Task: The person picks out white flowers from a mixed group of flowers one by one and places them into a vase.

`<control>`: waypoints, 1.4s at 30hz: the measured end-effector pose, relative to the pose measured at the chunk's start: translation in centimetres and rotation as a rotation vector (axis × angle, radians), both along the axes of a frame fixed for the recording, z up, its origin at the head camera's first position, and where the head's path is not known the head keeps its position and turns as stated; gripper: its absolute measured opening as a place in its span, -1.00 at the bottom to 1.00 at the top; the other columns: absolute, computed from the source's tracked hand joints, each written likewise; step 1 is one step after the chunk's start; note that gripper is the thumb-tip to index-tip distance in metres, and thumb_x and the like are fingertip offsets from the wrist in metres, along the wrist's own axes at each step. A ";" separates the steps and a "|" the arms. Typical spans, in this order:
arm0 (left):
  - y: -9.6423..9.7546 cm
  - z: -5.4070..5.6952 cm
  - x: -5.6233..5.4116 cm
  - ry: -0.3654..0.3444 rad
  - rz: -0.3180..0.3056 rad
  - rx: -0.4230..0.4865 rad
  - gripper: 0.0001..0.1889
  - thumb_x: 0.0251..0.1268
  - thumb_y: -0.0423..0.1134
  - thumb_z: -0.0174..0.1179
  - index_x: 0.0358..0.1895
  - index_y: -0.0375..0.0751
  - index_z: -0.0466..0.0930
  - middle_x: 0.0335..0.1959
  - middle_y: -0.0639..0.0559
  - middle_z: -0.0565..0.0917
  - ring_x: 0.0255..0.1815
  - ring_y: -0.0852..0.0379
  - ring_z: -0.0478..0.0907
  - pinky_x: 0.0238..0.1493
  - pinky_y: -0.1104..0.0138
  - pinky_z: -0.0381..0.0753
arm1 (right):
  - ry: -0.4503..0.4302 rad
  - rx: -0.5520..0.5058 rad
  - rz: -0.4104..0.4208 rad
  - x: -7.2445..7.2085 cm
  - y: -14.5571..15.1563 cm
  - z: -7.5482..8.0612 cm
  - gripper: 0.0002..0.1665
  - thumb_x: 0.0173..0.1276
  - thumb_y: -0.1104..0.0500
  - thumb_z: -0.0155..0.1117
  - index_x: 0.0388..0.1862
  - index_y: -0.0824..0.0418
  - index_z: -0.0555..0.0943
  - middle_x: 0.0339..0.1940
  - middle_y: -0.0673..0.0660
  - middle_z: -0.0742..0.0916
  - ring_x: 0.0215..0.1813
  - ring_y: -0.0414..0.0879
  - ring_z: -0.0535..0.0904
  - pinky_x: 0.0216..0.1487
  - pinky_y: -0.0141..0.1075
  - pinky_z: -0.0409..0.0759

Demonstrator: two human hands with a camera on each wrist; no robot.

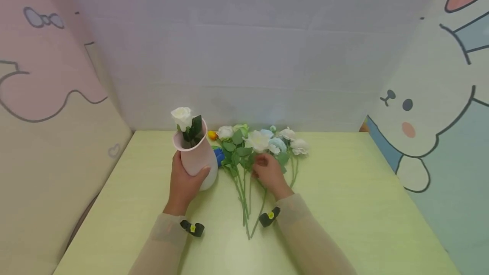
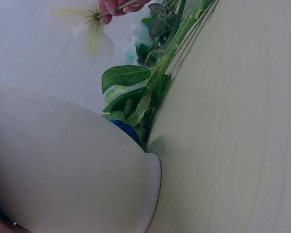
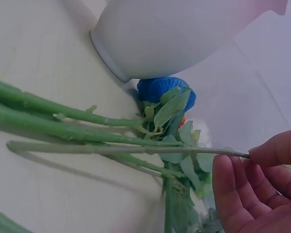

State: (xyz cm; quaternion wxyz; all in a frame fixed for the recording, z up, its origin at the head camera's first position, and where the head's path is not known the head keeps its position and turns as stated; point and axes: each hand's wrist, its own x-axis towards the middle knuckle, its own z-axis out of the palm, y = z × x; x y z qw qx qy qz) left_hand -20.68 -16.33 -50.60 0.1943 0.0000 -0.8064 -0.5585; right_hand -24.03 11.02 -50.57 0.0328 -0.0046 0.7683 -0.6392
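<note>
My left hand (image 1: 183,183) grips the side of a pale pink-and-white vase (image 1: 198,162), thumb across its front. The vase leans slightly, and a white rose (image 1: 182,118) with dark green leaves stands in its mouth. My right hand (image 1: 269,173) pinches a thin flower stem (image 3: 194,151) between thumb and fingers, as the right wrist view shows. On that stem is a wide white flower (image 1: 257,141), raised above the table in the left wrist view, where its petals (image 2: 80,22) look blurred. Other stems (image 1: 242,198) lie beneath and beside the right hand.
A blue flower (image 3: 165,92) lies close against the vase. Behind the hands are an orange flower (image 1: 212,135), a pale blue flower (image 1: 277,145) and several whitish blooms (image 1: 299,146). The table (image 1: 363,207) ends at a pale back wall (image 1: 252,54), with cartoon-printed panels on both sides.
</note>
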 end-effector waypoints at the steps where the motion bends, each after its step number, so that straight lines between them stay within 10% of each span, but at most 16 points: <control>1: -0.1 0.0 0.0 -0.001 0.003 0.000 0.03 0.12 -0.07 0.56 0.59 -0.04 0.07 0.38 -0.11 0.37 0.25 -0.17 0.40 0.27 -0.21 0.37 | 0.016 0.000 0.006 0.1 -0.1 0.3 -0.57 0.46 0.36 0.21 0.28 0.44 0.50 0.05 0.34 0.64 -0.30 -0.03 0.68 -0.17 -0.17 0.72; 16: -0.1 -0.4 -0.1 0.033 -0.008 0.007 0.02 0.10 -0.11 0.57 0.57 -0.07 0.11 0.36 -0.10 0.39 0.22 -0.14 0.42 0.24 -0.16 0.38 | 0.164 -0.111 0.076 1.3 -1.7 7.4 -0.72 0.49 0.35 0.24 0.13 0.39 0.59 -0.13 0.29 0.67 -0.31 -0.04 0.68 -0.13 -0.04 0.74; 42: 0.0 -0.2 0.0 0.031 -0.007 -0.002 0.02 0.10 -0.10 0.56 0.57 -0.07 0.09 0.37 -0.13 0.38 0.24 -0.17 0.41 0.25 -0.21 0.38 | 0.317 -0.191 0.088 0.8 -4.6 12.2 -0.75 0.53 0.35 0.22 0.13 0.36 0.56 -0.08 0.23 0.66 -0.18 0.03 0.68 -0.11 -0.13 0.74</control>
